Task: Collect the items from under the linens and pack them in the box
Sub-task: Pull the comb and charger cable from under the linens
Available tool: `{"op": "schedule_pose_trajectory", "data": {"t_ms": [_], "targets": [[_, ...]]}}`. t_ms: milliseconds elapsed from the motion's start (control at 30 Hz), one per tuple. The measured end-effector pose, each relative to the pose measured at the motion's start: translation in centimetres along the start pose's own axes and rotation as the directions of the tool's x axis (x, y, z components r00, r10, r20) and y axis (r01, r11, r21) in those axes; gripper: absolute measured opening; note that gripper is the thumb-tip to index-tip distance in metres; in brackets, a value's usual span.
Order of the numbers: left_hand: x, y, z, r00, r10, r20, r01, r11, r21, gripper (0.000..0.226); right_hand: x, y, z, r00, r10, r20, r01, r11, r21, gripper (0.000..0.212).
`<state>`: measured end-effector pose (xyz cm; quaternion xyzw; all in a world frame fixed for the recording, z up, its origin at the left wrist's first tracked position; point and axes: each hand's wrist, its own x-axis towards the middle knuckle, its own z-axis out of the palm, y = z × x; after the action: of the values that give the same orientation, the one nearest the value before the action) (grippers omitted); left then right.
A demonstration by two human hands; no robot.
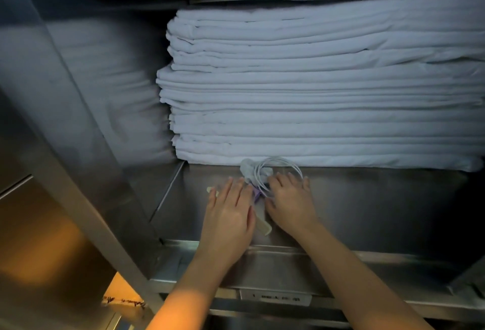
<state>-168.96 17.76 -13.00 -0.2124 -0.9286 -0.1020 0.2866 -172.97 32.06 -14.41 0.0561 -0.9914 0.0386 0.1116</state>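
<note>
Hands together before the linens [315,93].
Left hand [231,210] flat; right hand [290,202], at its three o'clock, covers the cable [258,172] (grip unclear).

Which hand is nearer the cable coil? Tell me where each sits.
Right. The right hand lies just below the cable coil, fingertips reaching its loops. The left hand lies flat farther off, to the coil's lower left.

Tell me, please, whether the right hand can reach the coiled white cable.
Probably yes: the right hand rests right at the coiled white cable, which lies uncovered on the shelf before the linens.
</note>
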Motion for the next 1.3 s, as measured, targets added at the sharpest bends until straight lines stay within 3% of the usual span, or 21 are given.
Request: {"op": "schedule_pose_trajectory", "data": {"t_ms": [300, 633, 833, 967, 1133, 1300], "targets": [[0.8, -1.7, 0.8, 0.999, 0.032, 0.030, -0.031, 0.999, -0.020, 0.037, 1.3, -1.2, 1.5, 0.997, 0.071, -0.005, -0.071, 0.995, -0.066, 0.043], [0.8, -2.3, 2.0, 0.993, 0.040, 0.112, -0.028, 0.994, -0.101, 0.042, 1.0, -0.9, 1.4, 0.999, 0.030, 0.018, -0.027, 0.992, -0.124, 0.034], [0.1, -3.0, 3.0, 0.977, 0.034, 0.212, -0.008, 0.992, -0.124, 0.042, 0.2, -0.1, 1.4, 0.999, -0.001, -0.047, -0.002, 0.998, -0.065, 0.035], [-0.3, -3.3, 3.5, 0.965, 0.044, 0.260, -0.010, 0.991, -0.130, 0.044, -0.7, 0.3, 0.8, 0.985, -0.032, -0.170, 0.030, 0.999, -0.016, 0.017], [-0.5, -3.8, 3.8, 0.951, 0.059, 0.302, -0.016, 0.990, -0.142, 0.045, -1.8, 0.7, -0.1, 0.946, -0.020, -0.324, 0.035, 0.999, 0.040, 0.031], [-0.1, -4.4, 4.3, 0.932, 0.135, 0.336, -0.086, 0.984, -0.158, 0.046, -2.1, 1.4, -0.5, 0.944, 0.027, -0.329, 0.004, 0.996, 0.094, 0.041]]}}
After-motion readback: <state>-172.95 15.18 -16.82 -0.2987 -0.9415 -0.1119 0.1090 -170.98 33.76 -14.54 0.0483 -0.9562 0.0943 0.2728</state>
